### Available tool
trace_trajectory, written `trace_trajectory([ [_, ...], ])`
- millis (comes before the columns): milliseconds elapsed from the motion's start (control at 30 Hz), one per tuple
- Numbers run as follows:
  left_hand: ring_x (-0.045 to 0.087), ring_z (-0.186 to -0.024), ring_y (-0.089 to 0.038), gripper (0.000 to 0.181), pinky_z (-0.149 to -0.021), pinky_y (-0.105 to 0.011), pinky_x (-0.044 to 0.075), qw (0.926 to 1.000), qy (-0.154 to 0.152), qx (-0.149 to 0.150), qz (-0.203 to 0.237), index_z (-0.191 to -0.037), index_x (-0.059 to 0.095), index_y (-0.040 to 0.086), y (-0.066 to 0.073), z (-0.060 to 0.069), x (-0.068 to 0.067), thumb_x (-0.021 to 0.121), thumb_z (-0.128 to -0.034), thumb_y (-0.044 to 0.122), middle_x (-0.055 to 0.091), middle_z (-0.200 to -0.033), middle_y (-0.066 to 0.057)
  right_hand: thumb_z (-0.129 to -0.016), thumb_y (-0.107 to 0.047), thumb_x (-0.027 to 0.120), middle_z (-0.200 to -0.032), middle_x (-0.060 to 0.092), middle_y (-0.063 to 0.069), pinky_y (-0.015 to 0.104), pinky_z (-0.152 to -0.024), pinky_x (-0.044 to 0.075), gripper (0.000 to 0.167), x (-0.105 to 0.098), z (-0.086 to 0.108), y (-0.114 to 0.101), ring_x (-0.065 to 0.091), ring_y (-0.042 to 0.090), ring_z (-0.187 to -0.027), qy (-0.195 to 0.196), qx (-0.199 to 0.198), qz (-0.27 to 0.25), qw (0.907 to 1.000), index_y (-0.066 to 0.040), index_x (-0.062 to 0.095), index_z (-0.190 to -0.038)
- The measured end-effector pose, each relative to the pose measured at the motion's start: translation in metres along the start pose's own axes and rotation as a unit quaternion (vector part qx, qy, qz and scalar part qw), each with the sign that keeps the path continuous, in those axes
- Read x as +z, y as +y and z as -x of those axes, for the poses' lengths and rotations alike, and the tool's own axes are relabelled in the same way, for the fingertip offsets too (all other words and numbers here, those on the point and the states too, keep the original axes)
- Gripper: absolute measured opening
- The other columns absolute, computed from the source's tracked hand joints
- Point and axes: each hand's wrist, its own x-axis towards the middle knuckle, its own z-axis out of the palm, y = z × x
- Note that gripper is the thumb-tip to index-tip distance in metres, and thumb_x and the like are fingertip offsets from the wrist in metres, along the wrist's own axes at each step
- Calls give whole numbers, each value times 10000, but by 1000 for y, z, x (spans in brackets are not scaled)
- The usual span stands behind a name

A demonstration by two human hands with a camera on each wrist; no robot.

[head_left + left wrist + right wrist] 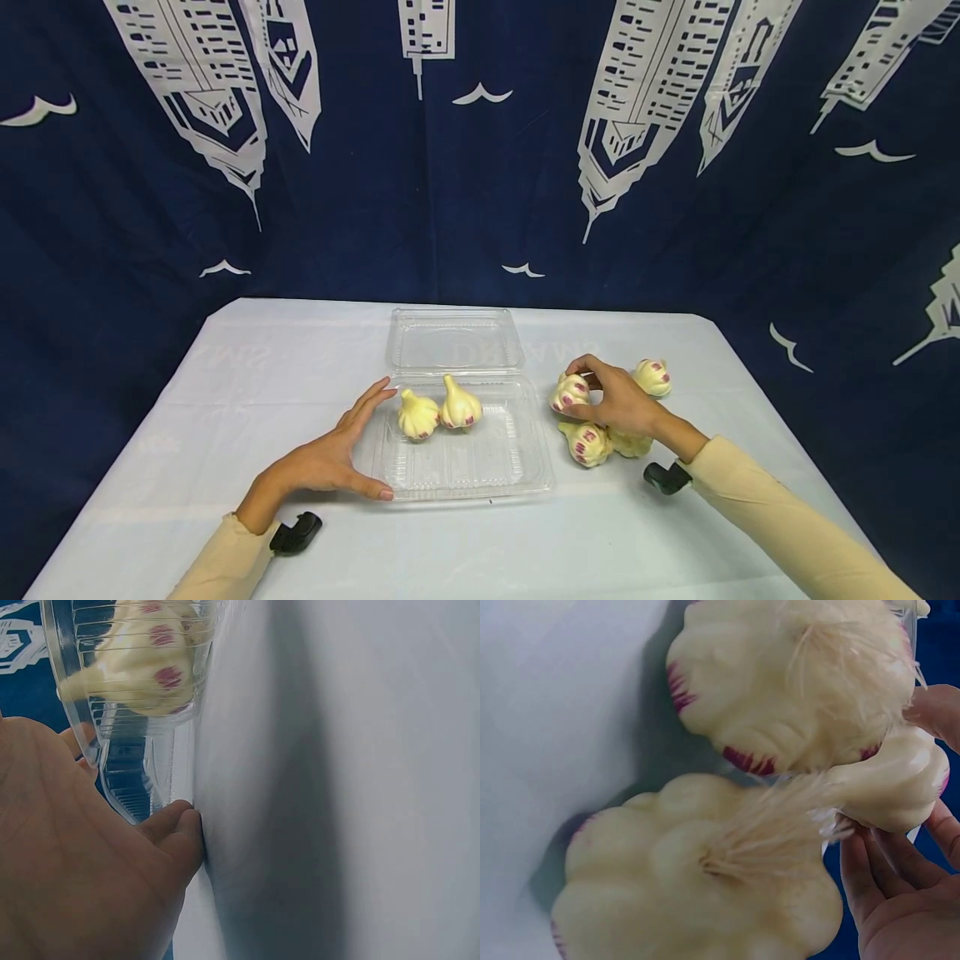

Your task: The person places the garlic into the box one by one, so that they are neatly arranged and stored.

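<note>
A clear plastic clamshell container lies with its lid folded back. Inside its left half sit two garlic bulbs, one beside the other. My left hand spreads round the container's left side, thumb near the front corner and fingers near the back one; in the left wrist view the fingers look fairly straight. To the right of the container, my right hand holds a garlic bulb between thumb and fingers. Its purple-marked side shows in the right wrist view, where the bulb is partly hidden.
Near the right hand lie more garlic bulbs: one in front, one partly under the hand and one behind it. A white cloth covers the table, and a dark blue printed curtain hangs behind.
</note>
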Motion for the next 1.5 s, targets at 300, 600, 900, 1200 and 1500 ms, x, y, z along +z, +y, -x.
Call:
trace_trajectory([
  [300, -25, -1517, -479, 1311, -1093, -797, 122, 10000, 7, 32, 14, -1604, 61, 125, -1, 0, 0, 936, -663, 383, -100, -1679, -115, -819, -224, 848, -1222, 678, 54, 502, -1002, 515, 500, -2, 0, -6, 653, 308, -1151, 305, -284, -24, 9991, -135, 610, -1250],
  [600, -12, -1518, -471, 1311, -1096, -791, 135, 10000, 24, -10, 24, -1604, 64, 118, -1, 0, 0, 933, -665, 403, -95, -1681, -111, -839, -226, 831, -1318, 652, 93, 469, -981, 535, 523, -1, -3, -10, 643, 316, -1162, 335, -572, -144, 9977, -131, 627, -1311],
  [900, -10, -1515, -484, 1301, -1086, -799, 143, 10000, 15, 21, -12, -1607, 59, 195, -1, 0, 1, 935, -663, 375, -92, -1679, -123, -825, -237, 845, -1339, 620, 46, 437, -920, 555, 601, 3, -6, -15, 674, 270, -1084, 272, -563, -191, 9979, -163, 538, -1337],
  [1200, -14, -1516, -475, 1300, -1090, -797, 138, 10000, 14, -2, 2, -1608, 56, 209, -1, 0, -1, 932, -666, 389, -94, -1679, -121, -824, -321, 842, -1319, 615, 0, 454, -955, 514, 550, 4, -11, -25, 619, 269, -1139, 445, -552, -93, 9974, -232, 589, -1303],
  [1500, -29, -1518, -477, 1301, -1096, -792, 126, 10000, -12, -8, -11, -1600, 65, 115, -2, -1, 1, 930, -668, 391, -109, -1680, -101, -826, -296, 842, -1342, 618, 7, 462, -856, 564, 595, 8, -16, -33, 618, 277, -1118, 290, -684, -270, 9969, -181, 568, -1341],
])
